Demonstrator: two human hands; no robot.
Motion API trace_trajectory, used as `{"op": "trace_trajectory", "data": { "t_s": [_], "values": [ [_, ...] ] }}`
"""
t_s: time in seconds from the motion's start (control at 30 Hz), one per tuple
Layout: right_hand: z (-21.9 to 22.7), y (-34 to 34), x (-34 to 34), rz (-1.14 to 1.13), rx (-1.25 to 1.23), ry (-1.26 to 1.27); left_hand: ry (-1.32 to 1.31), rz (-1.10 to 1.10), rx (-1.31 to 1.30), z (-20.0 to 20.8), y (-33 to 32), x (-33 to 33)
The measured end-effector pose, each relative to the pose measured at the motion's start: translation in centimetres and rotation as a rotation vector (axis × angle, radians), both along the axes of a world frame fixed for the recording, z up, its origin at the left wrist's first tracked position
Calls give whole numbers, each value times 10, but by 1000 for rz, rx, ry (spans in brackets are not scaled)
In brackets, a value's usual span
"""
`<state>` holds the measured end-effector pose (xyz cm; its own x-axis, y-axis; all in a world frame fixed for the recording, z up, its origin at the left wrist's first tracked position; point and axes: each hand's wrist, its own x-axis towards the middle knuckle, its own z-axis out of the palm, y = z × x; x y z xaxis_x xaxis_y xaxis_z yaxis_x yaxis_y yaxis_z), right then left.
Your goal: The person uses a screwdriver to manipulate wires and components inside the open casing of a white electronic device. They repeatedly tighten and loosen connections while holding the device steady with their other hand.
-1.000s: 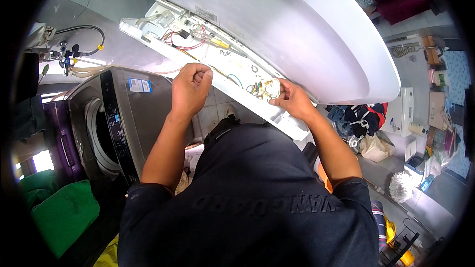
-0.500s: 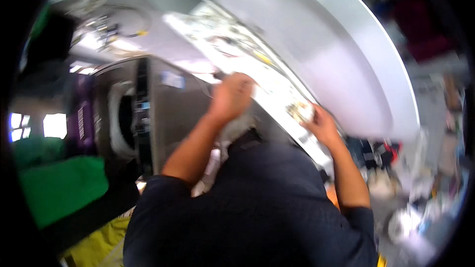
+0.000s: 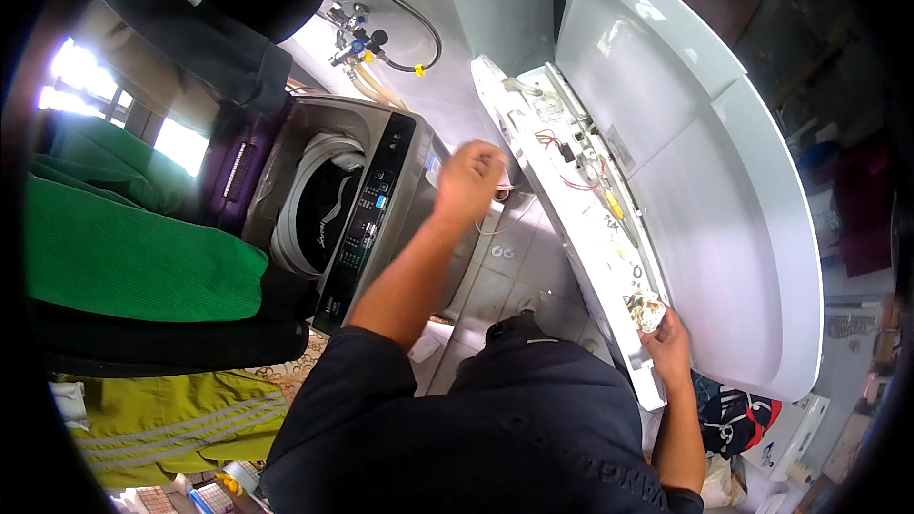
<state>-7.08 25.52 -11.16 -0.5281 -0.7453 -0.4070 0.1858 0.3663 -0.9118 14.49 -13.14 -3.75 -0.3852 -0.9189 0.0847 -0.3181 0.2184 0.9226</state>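
A long white panel housing (image 3: 595, 219) stands open at a slant, with red and dark wires, a yellow piece and small parts along its inside. My right hand (image 3: 669, 347) is at the housing's near end, its fingers closed on a round, whitish part (image 3: 650, 314) whose kind I cannot make out. My left hand (image 3: 471, 176) is raised to the left of the housing, apart from it, fingers curled together; whatever they may hold is hidden. Right of the housing rises a large, curved, pale grey cover (image 3: 705, 162).
A grey top-loading washing machine (image 3: 314, 200) stands open at left, beside a purple suitcase-like box (image 3: 238, 167). Green cloth (image 3: 143, 247) and a yellow-green garment (image 3: 190, 424) hang nearer. A tap (image 3: 357, 43) with hoses is on the wall. Two white rings (image 3: 503, 252) lie on the tiled floor.
The view has swung and become sharper, bringing the tap and washing machine more fully into sight. My right hand stays at the round part; my left hand now appears farther from the housing.
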Motion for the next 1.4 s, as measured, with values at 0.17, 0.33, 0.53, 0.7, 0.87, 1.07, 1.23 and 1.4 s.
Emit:
{"op": "trace_trajectory", "data": {
  "t_s": [0.17, 0.33, 0.53, 0.7, 0.87, 1.07, 1.23, 1.4],
  "values": [
    [3, 0, 3, -27, -29, -32, -101, 256, -234, 25, -85, 40],
    [2, 2, 5, -61, -2, -38, 180, 400, -114, 42, -186, 82],
    [19, 0, 8, -76, 79, -39, 207, 468, -140, 51, -335, 141],
    [21, -6, 8, -72, 68, -110, -464, 356, -1046, 58, -510, 237],
    [21, -4, 8, -82, 76, -108, -498, 275, -1032, 83, -561, 234],
    [30, -6, 12, -116, 121, -89, -924, 124, -1151, 103, -531, 169],
    [28, -9, 9, -110, 107, -118, -705, 202, -790, 122, -544, 176],
    [30, -8, 11, -118, 132, -138, -361, 246, -377, 112, -568, 176]
  ]
}}
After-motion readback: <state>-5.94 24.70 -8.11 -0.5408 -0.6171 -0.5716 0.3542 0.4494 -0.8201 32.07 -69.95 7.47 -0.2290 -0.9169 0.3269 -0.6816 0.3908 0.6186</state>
